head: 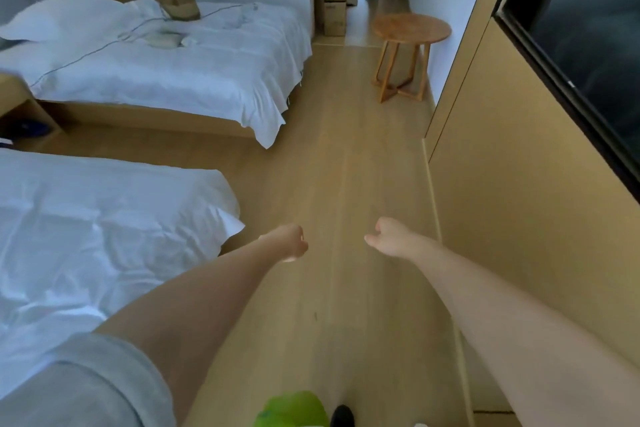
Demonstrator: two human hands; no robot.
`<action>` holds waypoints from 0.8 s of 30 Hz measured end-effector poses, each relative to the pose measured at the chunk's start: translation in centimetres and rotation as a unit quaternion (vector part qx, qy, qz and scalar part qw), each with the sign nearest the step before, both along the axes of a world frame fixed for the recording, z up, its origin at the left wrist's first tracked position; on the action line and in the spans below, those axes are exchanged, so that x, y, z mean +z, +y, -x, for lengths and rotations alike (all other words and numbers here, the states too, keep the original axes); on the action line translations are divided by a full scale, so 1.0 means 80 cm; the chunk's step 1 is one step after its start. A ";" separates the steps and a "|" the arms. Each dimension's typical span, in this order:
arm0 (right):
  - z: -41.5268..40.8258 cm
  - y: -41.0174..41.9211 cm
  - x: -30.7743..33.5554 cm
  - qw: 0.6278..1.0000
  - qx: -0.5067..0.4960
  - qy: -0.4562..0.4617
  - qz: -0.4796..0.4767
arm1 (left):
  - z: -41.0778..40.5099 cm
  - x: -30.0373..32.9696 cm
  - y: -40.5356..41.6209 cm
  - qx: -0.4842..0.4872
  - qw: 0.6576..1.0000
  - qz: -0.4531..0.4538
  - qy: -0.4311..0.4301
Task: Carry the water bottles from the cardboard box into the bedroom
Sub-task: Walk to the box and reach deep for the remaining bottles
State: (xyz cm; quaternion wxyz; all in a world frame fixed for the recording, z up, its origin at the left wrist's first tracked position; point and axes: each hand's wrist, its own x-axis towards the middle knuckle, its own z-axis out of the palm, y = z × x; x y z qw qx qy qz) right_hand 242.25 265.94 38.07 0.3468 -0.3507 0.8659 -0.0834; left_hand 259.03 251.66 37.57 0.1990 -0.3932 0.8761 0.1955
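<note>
Both my arms reach forward over the wooden floor in the bedroom aisle. My left hand point(289, 242) has its fingers curled under and holds nothing. My right hand point(388, 236) is also loosely curled and holds nothing. A cardboard box point(335, 17) stands far ahead in the hallway, beside the doorway wall. No water bottle shows in this view.
Two beds with white sheets lie on the left, the near bed point(104, 236) and the far bed point(180, 73) with cables on it. A round wooden side table point(410, 31) stands ahead right. A tan wall panel point(519, 201) runs along the right. A person stands far down the hallway.
</note>
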 end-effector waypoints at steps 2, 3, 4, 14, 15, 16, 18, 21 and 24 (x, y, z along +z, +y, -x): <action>0.028 -0.030 -0.003 1.000 0.007 -0.003 -0.004 | 0.030 -0.011 -0.033 0.006 1.000 -0.005 -0.010; 0.051 -0.052 -0.008 1.000 0.009 0.001 -0.006 | 0.053 -0.018 -0.057 0.007 1.000 -0.007 -0.014; 0.064 -0.066 -0.011 1.000 0.012 0.004 -0.009 | 0.066 -0.022 -0.071 0.004 1.000 -0.009 -0.021; 0.276 -0.298 -0.018 0.996 0.033 0.060 -0.049 | 0.287 -0.032 -0.315 -0.010 1.000 -0.013 -0.011; 0.295 -0.320 -0.014 0.996 0.031 0.062 -0.052 | 0.309 -0.028 -0.337 -0.012 1.000 -0.013 -0.010; 0.319 -0.347 -0.009 0.996 0.030 0.064 -0.053 | 0.336 -0.022 -0.363 -0.014 1.000 -0.013 -0.007; 0.361 -0.393 -0.001 0.997 0.025 0.064 -0.044 | 0.386 -0.009 -0.406 -0.021 1.000 -0.005 0.003; 0.413 -0.450 0.003 0.997 0.028 0.057 -0.041 | 0.451 -0.003 -0.453 -0.040 0.999 -0.007 0.002; 0.475 -0.504 -0.008 0.997 0.036 0.052 -0.050 | 0.515 -0.010 -0.497 -0.043 0.999 -0.019 -0.009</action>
